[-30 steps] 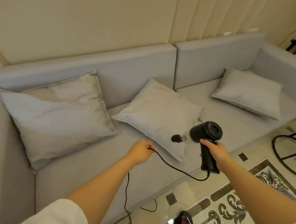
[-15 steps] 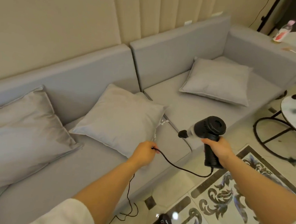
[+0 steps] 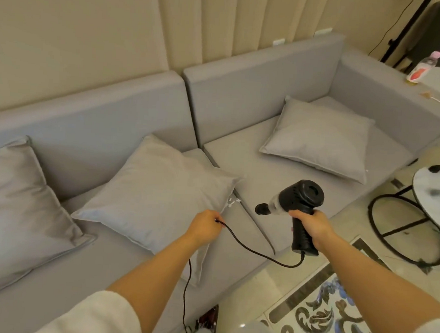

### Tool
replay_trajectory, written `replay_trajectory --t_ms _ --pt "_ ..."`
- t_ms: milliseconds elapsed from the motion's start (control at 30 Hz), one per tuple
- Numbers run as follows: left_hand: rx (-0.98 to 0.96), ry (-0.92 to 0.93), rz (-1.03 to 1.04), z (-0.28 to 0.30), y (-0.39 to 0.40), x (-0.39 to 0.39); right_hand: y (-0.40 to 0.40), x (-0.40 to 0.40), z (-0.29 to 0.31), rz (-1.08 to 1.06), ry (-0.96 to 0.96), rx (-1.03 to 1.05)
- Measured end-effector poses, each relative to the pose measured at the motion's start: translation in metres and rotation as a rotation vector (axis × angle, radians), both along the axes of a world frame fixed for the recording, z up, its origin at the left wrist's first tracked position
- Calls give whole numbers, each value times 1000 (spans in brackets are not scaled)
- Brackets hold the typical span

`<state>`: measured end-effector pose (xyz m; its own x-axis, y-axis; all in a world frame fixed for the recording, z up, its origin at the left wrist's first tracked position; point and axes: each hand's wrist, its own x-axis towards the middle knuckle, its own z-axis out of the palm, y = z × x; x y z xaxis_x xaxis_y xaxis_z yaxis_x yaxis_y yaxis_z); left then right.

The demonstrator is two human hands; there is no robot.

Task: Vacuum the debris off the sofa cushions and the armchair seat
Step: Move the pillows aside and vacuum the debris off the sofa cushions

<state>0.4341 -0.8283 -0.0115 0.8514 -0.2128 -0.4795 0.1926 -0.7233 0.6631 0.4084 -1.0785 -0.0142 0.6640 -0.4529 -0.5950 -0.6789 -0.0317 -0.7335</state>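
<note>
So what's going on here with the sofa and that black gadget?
A person stands at a grey sofa with a black handheld vacuum. The right hand grips its handle, nozzle aimed at small white debris by the seam between seat cushions, not yet touching it. The left hand holds the power cord clear. Three throw pillows sit on the seats, the middle pillow beside the debris.

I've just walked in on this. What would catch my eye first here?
Probably the black handheld vacuum, gripped by the right hand over the grey sofa, while the left hand holds its cord. Next, the white debris at the seam between the seat cushions, beside the middle pillow.
</note>
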Motion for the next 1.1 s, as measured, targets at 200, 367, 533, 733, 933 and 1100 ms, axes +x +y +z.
replay_trajectory --t_ms 200,367,533,733,933,1100 --pt "21 27 62 -8 -7 53 -7 65 -9 88 -1 11" --pt "52 69 126 -22 -27 82 -22 104 -34 173 75 34" --pt "127 141 221 -31 -58 97 -50 157 -63 278 133 75" --pt "155 185 283 -39 -95 115 -74 198 -87 436 158 63" --pt "162 219 313 -52 -102 117 -73 221 -115 600 190 15" --pt "184 253 363 -58 -96 122 -62 228 -134 659 195 29"
